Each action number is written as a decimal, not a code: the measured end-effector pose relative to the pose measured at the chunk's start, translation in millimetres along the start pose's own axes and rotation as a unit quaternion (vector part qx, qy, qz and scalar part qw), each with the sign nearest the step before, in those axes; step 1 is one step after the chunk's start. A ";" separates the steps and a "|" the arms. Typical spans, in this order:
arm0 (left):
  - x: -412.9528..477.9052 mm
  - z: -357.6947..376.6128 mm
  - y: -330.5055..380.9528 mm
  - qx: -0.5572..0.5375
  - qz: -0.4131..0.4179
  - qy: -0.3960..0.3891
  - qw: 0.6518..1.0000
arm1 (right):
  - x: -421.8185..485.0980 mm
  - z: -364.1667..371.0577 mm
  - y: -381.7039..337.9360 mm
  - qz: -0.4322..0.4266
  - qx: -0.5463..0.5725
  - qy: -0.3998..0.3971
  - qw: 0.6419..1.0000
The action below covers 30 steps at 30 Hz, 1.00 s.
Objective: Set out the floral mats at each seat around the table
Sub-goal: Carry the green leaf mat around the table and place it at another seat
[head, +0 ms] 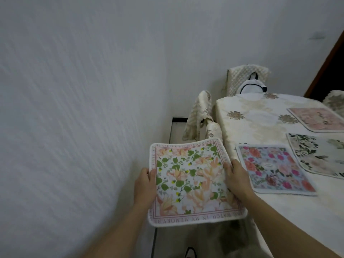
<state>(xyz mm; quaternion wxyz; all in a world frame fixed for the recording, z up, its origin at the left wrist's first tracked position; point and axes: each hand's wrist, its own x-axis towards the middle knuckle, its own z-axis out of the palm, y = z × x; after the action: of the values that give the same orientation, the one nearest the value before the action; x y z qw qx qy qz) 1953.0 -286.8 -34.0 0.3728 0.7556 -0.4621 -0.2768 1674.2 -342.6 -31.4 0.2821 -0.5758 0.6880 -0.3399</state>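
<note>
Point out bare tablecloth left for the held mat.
Bare cloth for the held mat: the far-left corner of the table, between the far covered chair, the pink mat and the rose mat, and the near strip below the rose mat. Crowded at right, where the leafy mat sits close to both.

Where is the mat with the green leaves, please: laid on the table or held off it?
Held off it, spread open. The left hand and right hand grip the leaf mat by opposite edges, beside the table.

mat [189,181] left of table [260,118]; three mats [275,170] atop
</note>
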 end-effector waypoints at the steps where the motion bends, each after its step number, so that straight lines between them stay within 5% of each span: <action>1: 21.8 7.7 7.8 0.004 0.004 -0.002 1.000 | 23.9 3.5 -1.0 0.001 0.006 0.005 1.000; 10: 181.0 67.0 81.3 0.020 0.019 -0.012 1.000 | 197.2 12.7 -10.1 0.016 0.011 0.016 1.000; 30: 371.4 163.4 140.1 0.013 0.037 -0.091 0.995 | 368.4 34.4 9.8 0.080 0.021 0.047 0.995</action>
<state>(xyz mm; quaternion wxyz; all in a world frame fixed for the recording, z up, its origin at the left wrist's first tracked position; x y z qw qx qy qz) 1915.2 -714.4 -39.6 0.3294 0.7143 -0.5253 -0.3246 1629.7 -708.9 -58.9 0.2881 -0.4961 0.7369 -0.3575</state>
